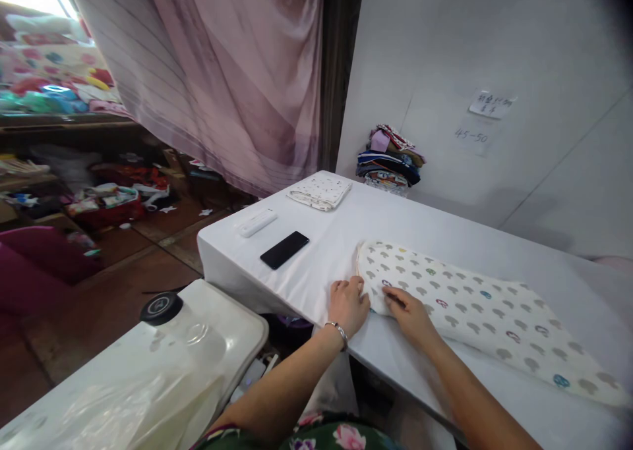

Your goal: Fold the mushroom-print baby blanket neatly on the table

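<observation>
A long white cloth [465, 305] with grey mushroom prints and a few coloured ones lies folded into a strip along the white-covered table [326, 246]. At its near left corner, my left hand [347, 307] has its fingers curled on the edge; a metal bangle circles that wrist. My right hand [409, 313] is just to the right, thumb and index finger pinched together at the cloth's near edge. The far right end of the strip lies flat, away from both hands.
A smaller folded cloth [321, 192], a black phone [285, 250] and a white slim object [258, 223] rest on the table's left part. Stacked fabrics [390, 161] stand by the wall. At lower left, a white surface [113, 351] holds a black-lidded clear container [161, 308] and plastic film.
</observation>
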The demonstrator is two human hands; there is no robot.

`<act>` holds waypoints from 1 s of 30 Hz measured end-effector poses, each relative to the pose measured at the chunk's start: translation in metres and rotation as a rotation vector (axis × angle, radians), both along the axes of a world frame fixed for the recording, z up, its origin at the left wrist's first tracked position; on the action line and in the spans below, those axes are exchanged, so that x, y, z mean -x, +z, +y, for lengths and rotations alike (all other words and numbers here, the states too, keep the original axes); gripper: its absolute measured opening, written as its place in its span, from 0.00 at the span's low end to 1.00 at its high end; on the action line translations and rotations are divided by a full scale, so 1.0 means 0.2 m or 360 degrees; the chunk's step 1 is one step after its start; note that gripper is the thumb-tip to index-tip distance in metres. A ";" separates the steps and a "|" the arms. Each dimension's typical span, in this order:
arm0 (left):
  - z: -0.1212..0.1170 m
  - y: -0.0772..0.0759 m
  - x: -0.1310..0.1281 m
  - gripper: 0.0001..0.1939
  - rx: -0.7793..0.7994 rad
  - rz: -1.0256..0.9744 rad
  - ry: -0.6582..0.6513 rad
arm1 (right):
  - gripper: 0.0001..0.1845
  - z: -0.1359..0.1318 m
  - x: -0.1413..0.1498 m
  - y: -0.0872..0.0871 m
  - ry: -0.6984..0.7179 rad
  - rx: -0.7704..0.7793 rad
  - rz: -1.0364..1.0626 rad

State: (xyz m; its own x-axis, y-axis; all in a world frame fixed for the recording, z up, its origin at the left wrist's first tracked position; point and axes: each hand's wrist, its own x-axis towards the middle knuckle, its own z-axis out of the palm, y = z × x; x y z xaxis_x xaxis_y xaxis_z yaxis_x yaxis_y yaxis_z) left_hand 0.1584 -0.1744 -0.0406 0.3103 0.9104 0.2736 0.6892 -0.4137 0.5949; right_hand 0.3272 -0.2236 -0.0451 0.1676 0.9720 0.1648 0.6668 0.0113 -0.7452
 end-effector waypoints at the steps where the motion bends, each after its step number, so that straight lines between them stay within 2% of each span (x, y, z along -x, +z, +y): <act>1: 0.00 0.00 0.00 0.13 -0.0018 -0.0006 -0.0008 | 0.19 0.02 0.00 0.02 0.0024 -0.0011 -0.0022; 5: -0.01 -0.01 0.00 0.06 -0.0041 0.0006 -0.0048 | 0.22 0.18 0.05 0.12 0.0182 -0.0145 -0.0233; 8: -0.01 -0.01 0.01 0.05 -0.0030 0.0004 -0.0039 | 0.26 0.36 0.10 0.15 0.0273 -0.0142 -0.0507; 11: 0.00 -0.01 0.01 0.04 0.0003 -0.0030 -0.0050 | 0.31 0.52 0.12 0.12 0.0162 0.0109 -0.0752; 14: 0.00 -0.01 0.02 0.06 0.0028 -0.0088 -0.0027 | 0.34 0.62 0.09 0.06 0.0057 0.0410 -0.0880; 19: -0.02 -0.02 0.03 0.17 0.0026 -0.0155 -0.0015 | 0.36 0.64 0.05 -0.01 0.0068 0.0454 -0.0943; 23: -0.02 -0.02 0.02 0.18 -0.0113 -0.0090 -0.0125 | 0.37 0.63 0.05 -0.02 0.0074 0.0459 -0.0937; 25: -0.02 -0.02 0.02 0.18 -0.0133 -0.0067 -0.0146 | 0.37 0.63 0.06 -0.01 0.0075 0.0455 -0.0917; 30: 0.01 -0.04 0.03 0.16 0.0079 -0.0099 -0.0040 | 0.32 0.61 0.05 0.08 0.0101 0.0518 -0.0763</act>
